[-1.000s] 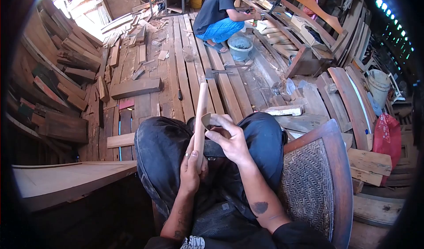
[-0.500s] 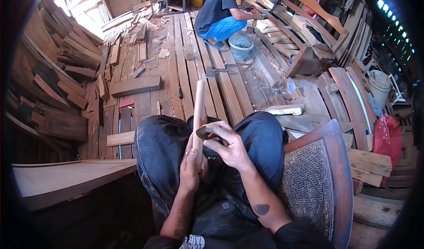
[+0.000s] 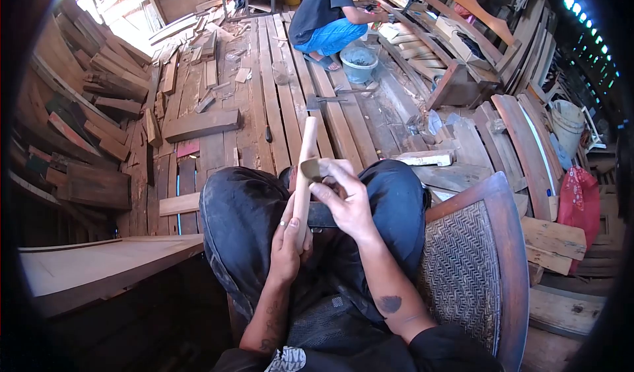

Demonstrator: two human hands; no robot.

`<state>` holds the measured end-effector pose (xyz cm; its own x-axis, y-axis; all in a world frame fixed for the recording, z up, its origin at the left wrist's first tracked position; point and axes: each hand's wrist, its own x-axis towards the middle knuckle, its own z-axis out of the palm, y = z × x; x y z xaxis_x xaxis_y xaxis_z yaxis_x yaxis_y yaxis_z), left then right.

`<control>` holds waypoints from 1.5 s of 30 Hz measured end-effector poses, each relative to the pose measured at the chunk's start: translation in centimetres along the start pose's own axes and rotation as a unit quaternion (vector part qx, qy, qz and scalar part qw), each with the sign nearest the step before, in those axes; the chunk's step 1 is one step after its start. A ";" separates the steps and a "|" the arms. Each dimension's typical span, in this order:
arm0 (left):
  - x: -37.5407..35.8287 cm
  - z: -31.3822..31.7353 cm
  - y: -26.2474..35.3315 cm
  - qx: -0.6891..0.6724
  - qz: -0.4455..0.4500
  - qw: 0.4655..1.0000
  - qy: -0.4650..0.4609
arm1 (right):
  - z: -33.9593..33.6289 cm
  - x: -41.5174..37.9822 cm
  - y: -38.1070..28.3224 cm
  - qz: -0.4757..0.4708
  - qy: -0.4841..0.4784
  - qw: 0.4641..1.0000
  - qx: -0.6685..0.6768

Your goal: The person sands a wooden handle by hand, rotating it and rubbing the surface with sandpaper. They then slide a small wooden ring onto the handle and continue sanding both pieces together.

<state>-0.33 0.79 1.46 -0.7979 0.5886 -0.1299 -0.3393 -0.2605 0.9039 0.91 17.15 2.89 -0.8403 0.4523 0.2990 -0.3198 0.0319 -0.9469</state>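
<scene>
Gripping a pale rounded wooden stick [image 3: 304, 174], left hand [image 3: 288, 246] clamped; right hand [image 3: 347, 203] pinches apparently folded sandpaper [image 3: 311, 169], which could slip and scrape fingers.

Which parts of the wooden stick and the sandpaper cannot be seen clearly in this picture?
- Wooden stick, head view: its lower end is hidden inside the left hand.
- Sandpaper piece: mostly covered by the fingers of the right hand; its grit is too small to tell.
- Dark object on the lap: hidden behind both hands, cannot be identified.
</scene>
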 end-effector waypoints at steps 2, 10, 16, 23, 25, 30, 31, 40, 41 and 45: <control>-0.2 0.1 0.2 -0.008 0.003 1.000 0.020 | -0.1 -0.5 -0.6 -0.069 -0.084 0.986 -0.123; -0.2 0.1 0.4 0.014 0.009 1.000 0.007 | 0.5 0.2 -0.5 -0.075 0.016 0.992 -0.097; -0.2 -0.1 0.1 0.015 0.013 1.000 0.001 | 0.2 -0.3 -0.6 -0.054 -0.006 0.992 -0.116; -0.3 -0.1 0.3 -0.052 0.005 0.998 0.018 | -0.3 -0.9 0.4 -0.027 -0.103 0.992 -0.070; -0.1 -0.3 0.0 -0.025 0.010 1.000 0.006 | -0.4 -0.5 0.4 -0.026 -0.084 0.994 -0.064; 0.0 -0.2 0.1 -0.035 0.008 0.999 0.008 | 0.1 0.8 0.2 0.000 -0.056 0.998 -0.034; -0.1 -0.1 0.1 -0.046 0.008 0.999 0.010 | 0.1 0.5 -0.5 0.004 -0.087 0.996 -0.037; -0.1 0.2 0.4 -0.026 0.007 1.000 0.010 | 0.0 0.6 -0.4 0.021 -0.057 0.998 -0.018; -0.1 0.3 0.4 -0.040 0.009 0.999 0.020 | 0.1 0.2 -0.1 0.034 -0.081 0.996 0.004; -0.1 -0.1 0.2 -0.035 -0.001 0.999 0.008 | -0.1 -0.4 0.3 0.013 -0.078 0.997 -0.022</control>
<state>-0.43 0.59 1.61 -0.8049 0.5767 -0.1396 -0.3753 -0.3126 0.8726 1.18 17.12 2.50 -0.9070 0.3091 0.2862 -0.2806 0.0634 -0.9577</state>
